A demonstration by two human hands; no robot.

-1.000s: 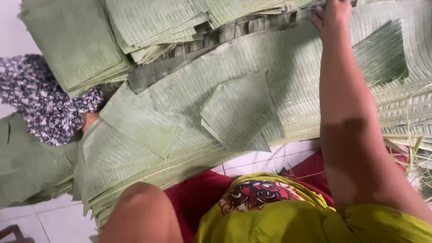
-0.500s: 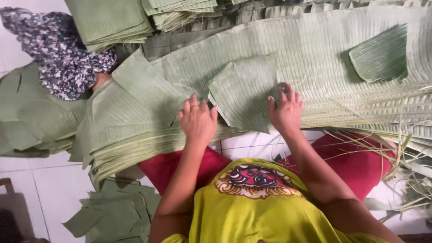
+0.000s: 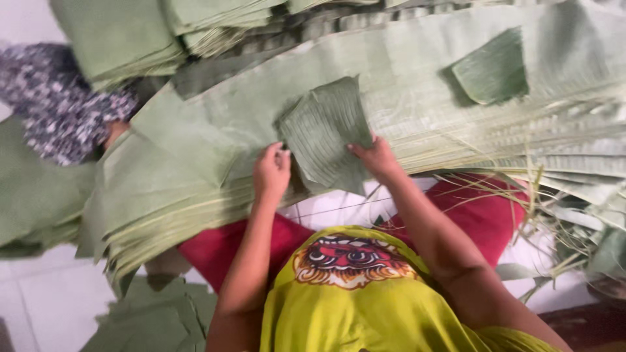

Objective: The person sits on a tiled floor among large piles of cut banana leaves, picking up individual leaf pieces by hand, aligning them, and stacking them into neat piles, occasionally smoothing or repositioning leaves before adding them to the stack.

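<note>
A cut piece of green banana leaf (image 3: 326,133) is lifted off a wide spread of long banana leaves (image 3: 417,85). My left hand (image 3: 272,171) grips its lower left edge. My right hand (image 3: 375,156) grips its lower right edge. The piece stands tilted up between both hands. Another cut leaf piece (image 3: 493,68) lies on the spread at the upper right.
Stacks of folded leaves (image 3: 130,39) sit at the top left. Another person in a patterned dark sleeve (image 3: 52,104) is at the left. Leaf scraps (image 3: 156,319) lie on the white tiled floor. Dry leaf ribs (image 3: 554,195) stick out at the right, above red cloth (image 3: 261,241).
Both hands have closed on the cut leaf piece and raised it from lying flat. One second ago my right arm reached far up; now it is back near my body.
</note>
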